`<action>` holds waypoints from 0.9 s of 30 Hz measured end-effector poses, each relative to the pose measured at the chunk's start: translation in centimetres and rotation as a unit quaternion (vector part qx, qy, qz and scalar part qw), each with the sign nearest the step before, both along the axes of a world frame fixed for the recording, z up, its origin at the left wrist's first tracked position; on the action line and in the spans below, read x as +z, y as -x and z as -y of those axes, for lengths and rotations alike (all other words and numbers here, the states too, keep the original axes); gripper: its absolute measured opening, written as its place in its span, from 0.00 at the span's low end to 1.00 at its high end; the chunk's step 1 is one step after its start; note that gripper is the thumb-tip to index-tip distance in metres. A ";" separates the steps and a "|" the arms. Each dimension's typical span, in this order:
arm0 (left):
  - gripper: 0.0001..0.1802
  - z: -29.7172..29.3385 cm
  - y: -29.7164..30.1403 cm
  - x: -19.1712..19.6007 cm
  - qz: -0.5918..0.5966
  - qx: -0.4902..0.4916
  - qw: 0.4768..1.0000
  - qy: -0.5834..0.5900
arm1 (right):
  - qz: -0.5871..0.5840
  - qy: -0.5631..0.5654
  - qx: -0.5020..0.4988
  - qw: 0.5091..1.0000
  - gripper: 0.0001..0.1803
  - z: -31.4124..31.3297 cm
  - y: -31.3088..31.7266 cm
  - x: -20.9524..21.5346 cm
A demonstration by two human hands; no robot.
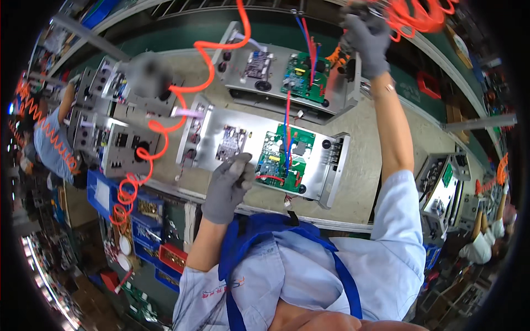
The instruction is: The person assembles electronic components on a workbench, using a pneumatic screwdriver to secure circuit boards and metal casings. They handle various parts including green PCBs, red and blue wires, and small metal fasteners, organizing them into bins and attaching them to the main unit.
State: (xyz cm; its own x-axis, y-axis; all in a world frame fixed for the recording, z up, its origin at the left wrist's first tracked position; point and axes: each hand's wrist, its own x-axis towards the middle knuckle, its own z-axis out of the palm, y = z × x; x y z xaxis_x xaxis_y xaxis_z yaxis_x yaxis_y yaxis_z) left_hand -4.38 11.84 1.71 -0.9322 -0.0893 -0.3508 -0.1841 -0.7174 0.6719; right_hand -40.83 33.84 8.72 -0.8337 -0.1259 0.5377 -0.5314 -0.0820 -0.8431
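Observation:
My left hand [227, 190], in a grey glove, is over the front edge of the nearer metal chassis [212, 129]. Its fingers are curled together, and whatever may be between them is hidden. Beside it, a small circuit board [232, 142] is in the chassis, with a larger green circuit board [301, 149] to the right carrying red and blue wires. At the far right, my gloved right hand [369, 44] is raised beyond the second chassis [276, 102]. Its fingers are closed around something dark beside an orange coiled hose [411, 19]; the shape is unclear.
Another orange coiled hose [207, 83] hangs across the left of the bench, near a blurred round grey object [149, 76]. More chassis [130, 149] stand farther left. Blue parts bins [146, 230] and a red bin [172, 257] sit below the bench edge. Other people work at both sides.

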 end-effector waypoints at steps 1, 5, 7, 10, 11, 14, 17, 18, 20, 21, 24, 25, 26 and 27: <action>0.21 -0.4 0.0 0.7 0.017 0.014 1.000 0.012 | -0.069 0.008 0.003 0.998 0.08 -0.2 -1.7 1.2; 0.22 -1.6 -0.4 2.0 -0.009 0.039 0.999 0.020 | 0.005 0.238 0.173 0.956 0.28 0.4 -16.4 8.0; 0.21 -2.5 -0.8 4.1 -0.009 0.046 0.998 0.052 | -0.024 0.253 0.275 0.927 0.27 -0.9 -20.4 8.7; 0.20 -2.9 -1.8 4.5 -0.024 0.018 0.996 -0.084 | -0.065 0.274 0.413 0.866 0.25 -0.9 -23.1 9.1; 0.21 -3.2 -1.8 5.0 0.019 0.031 0.997 -0.063 | -0.086 0.268 0.446 0.850 0.25 -1.0 -23.4 9.0; 0.22 -3.5 -3.0 5.1 -0.009 0.014 0.989 -0.145 | -0.088 0.257 0.464 0.843 0.26 -0.8 -24.6 9.2; 0.21 -3.8 -4.8 6.9 0.004 0.035 0.996 -0.081 | -0.070 0.271 0.460 0.843 0.26 -0.8 -25.5 8.8; 0.21 -3.6 -5.3 7.2 0.001 0.040 0.998 -0.053 | -0.077 0.274 0.476 0.832 0.26 -0.7 -25.4 8.9; 0.21 -3.1 -6.2 7.1 -0.023 0.062 0.995 -0.071 | -0.083 0.281 0.490 0.821 0.25 -0.4 -25.9 9.4; 0.21 -2.8 -6.5 7.1 -0.033 0.067 0.993 -0.093 | -0.081 0.284 0.493 0.819 0.24 0.0 -26.3 9.7; 0.20 -2.8 -6.5 6.0 -0.041 0.062 0.978 -0.194 | -0.074 0.264 0.496 0.824 0.23 0.7 -27.1 9.8; 0.19 -3.0 -6.5 5.7 -0.025 0.062 0.976 -0.209 | -0.073 0.253 0.494 0.829 0.24 0.8 -27.1 9.5; 0.18 -3.1 -6.4 5.3 -0.008 0.062 0.972 -0.225 | -0.073 0.243 0.492 0.833 0.24 1.0 -27.1 9.3; 0.17 -3.4 -6.4 4.7 0.005 0.064 0.969 -0.239 | -0.073 0.230 0.493 0.836 0.24 1.0 -27.0 9.0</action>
